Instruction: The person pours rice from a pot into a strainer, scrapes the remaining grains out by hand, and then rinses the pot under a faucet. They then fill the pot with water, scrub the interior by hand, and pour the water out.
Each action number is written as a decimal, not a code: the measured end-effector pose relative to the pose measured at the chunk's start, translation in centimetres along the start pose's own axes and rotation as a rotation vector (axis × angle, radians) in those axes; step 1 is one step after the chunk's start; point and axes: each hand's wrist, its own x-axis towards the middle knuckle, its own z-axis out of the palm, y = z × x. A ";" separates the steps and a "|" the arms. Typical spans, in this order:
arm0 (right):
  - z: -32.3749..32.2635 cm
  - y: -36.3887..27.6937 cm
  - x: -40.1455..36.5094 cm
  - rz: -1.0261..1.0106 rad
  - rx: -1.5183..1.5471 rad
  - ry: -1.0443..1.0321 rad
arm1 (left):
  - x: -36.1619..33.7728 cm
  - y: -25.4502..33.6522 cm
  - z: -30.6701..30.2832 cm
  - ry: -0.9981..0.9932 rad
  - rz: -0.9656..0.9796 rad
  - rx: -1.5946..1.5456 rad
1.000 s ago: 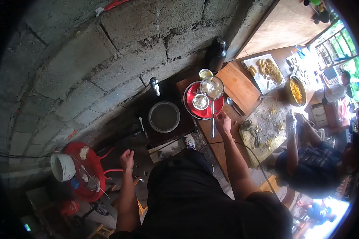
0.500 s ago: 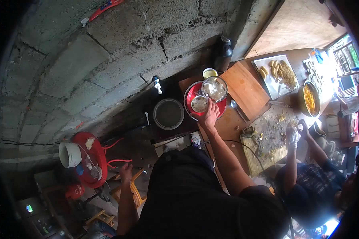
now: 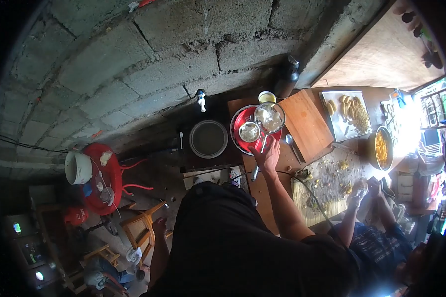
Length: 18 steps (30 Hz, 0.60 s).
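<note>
My right hand (image 3: 268,154) is over the lower edge of a red plate (image 3: 243,119), its fingers apart. A metal utensil (image 3: 255,173) lies between its thumb and fingers; no firm grip on it shows. On the plate stand a small bowl of white food (image 3: 249,131) and a larger clear bowl of white food (image 3: 270,118). A cup of yellowish liquid (image 3: 266,97) is just above them. Low at my side hangs my left hand (image 3: 159,226), loosely open, with nothing visible in it, near a wooden chair (image 3: 139,227).
Right of the plate are a spoon (image 3: 289,140) and a wooden board (image 3: 305,123). Farther right are a tray (image 3: 339,131), a pot of yellow pieces (image 3: 381,148) and a co-worker (image 3: 376,237). A round pot (image 3: 208,139) sits left, below a tap (image 3: 201,101).
My right hand has let go of the small bowl and moved down and right to the plate's edge. The utensil now shows beside it. My left hand hangs slightly lower in view.
</note>
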 end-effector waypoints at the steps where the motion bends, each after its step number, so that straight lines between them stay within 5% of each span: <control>1: 0.2 0.1 -0.3 0.013 0.016 0.014 | -0.4 -0.3 -0.3 0.007 -0.013 -0.033; 5: 0.4 1.9 -2.0 0.241 0.231 -0.047 | 3.5 -1.0 -1.5 -0.118 0.114 -0.221; 8: 0.0 2.5 -2.6 0.291 0.297 -0.041 | 6.3 -0.3 -0.7 -0.008 0.439 0.330; 11: -0.6 2.2 -3.2 0.319 0.276 -0.088 | 7.0 2.4 0.3 0.033 0.337 0.241; 13: -0.6 1.8 -3.3 0.213 0.226 -0.064 | 5.8 4.9 0.0 -0.038 0.755 0.424; 15: -1.0 0.9 -3.1 0.186 0.256 -0.048 | 4.4 6.1 0.1 -0.084 0.887 0.516; 18: -0.8 0.8 -2.4 0.177 0.223 -0.026 | 5.3 4.8 0.6 -0.138 0.601 0.310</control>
